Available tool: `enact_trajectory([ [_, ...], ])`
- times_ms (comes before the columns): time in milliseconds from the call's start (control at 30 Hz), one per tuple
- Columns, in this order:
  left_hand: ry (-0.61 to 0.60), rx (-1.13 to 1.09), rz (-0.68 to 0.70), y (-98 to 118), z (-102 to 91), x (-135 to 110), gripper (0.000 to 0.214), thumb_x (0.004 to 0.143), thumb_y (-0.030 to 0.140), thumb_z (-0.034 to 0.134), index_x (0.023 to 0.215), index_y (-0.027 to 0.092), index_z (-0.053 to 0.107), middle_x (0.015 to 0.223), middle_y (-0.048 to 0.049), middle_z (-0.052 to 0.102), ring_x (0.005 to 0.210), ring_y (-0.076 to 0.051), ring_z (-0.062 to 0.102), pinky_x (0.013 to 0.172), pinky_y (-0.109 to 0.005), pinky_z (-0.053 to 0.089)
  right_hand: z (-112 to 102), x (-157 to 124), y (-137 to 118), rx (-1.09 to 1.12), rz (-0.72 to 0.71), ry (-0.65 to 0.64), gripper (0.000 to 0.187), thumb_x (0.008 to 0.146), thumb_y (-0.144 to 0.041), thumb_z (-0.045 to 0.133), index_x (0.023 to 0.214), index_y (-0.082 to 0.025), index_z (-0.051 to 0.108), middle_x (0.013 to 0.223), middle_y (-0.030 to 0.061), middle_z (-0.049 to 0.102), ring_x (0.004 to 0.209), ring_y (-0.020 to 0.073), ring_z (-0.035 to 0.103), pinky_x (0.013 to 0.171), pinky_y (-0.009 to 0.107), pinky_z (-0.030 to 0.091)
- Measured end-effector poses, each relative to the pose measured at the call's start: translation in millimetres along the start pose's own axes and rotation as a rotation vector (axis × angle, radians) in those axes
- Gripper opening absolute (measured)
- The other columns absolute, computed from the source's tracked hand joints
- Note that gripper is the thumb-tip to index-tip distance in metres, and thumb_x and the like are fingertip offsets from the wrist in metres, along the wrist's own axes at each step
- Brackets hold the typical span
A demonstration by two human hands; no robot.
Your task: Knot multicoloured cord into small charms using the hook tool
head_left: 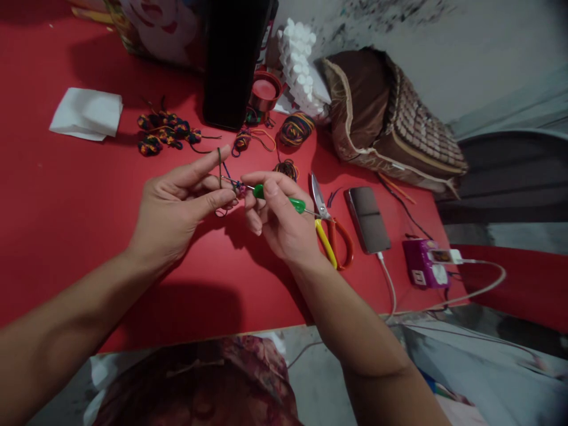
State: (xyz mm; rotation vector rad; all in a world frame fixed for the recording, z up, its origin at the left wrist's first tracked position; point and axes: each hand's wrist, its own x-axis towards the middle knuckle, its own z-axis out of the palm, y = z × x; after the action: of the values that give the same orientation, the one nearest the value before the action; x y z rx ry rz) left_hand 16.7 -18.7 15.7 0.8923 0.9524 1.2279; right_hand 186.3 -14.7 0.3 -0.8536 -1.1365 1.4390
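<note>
A crochet hook (296,205) with a green handle is in my right hand (284,219), gripped between thumb and fingers, its metal tip pointing left. My left hand (177,201) pinches a small crochet piece (241,188) of dark and pinkish yarn at the hook's tip. Dark yarn (219,163) loops over the raised index finger of that hand. Both hands are close together above the red table. Just beyond them lie a multicoloured yarn ball (296,129), a smaller yarn bundle (287,170) and a wound bit of yarn (242,139).
Scissors (328,219) with yellow and red handles lie right of my right hand, beside a charging phone (367,219) and a purple power box (423,263). Behind are a black upright object (235,65), a brown bag (386,112), knotted yarn pieces (166,130) and folded white paper (87,113).
</note>
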Motion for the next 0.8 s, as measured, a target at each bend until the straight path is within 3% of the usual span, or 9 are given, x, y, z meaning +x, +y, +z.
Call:
enact_trajectory([
  [267,0.029,0.008,-0.006,1.0,1.0,-1.7,0.05,0.077,0.015,0.089,0.12,0.04,0.082,0.086,0.0063,0.081,0.078,-0.016,0.075,0.079,-0.036,0.062,0.6,-2.0,2.8,-0.122,-0.047,0.021,0.036,0.096,-0.056,0.07,0.109,-0.023,0.072,0.081,-0.002,0.068,0.05,0.0079,0.052,0.047,0.024,0.047],
  [567,0.105,-0.035,-0.071,3.1,6.9,-2.4,0.049,0.073,0.013,0.09,0.117,0.034,0.082,0.09,0.0036,0.083,0.086,-0.02,0.079,0.082,-0.037,0.065,5.5,-6.8,-0.8,-0.313,-0.136,0.014,0.026,0.103,-0.046,0.065,0.112,-0.022,0.071,0.084,-0.0006,0.073,0.053,0.0089,0.057,0.049,0.025,0.048],
  [800,0.124,-0.095,-0.118,2.8,6.7,-2.3,0.048,0.074,0.009,0.088,0.115,0.033,0.083,0.095,0.0019,0.084,0.082,-0.018,0.079,0.077,-0.033,0.064,3.0,-7.2,1.3,-0.408,-0.193,0.005,0.029,0.103,-0.047,0.063,0.115,-0.022,0.072,0.093,0.0017,0.074,0.059,0.0093,0.06,0.058,0.027,0.056],
])
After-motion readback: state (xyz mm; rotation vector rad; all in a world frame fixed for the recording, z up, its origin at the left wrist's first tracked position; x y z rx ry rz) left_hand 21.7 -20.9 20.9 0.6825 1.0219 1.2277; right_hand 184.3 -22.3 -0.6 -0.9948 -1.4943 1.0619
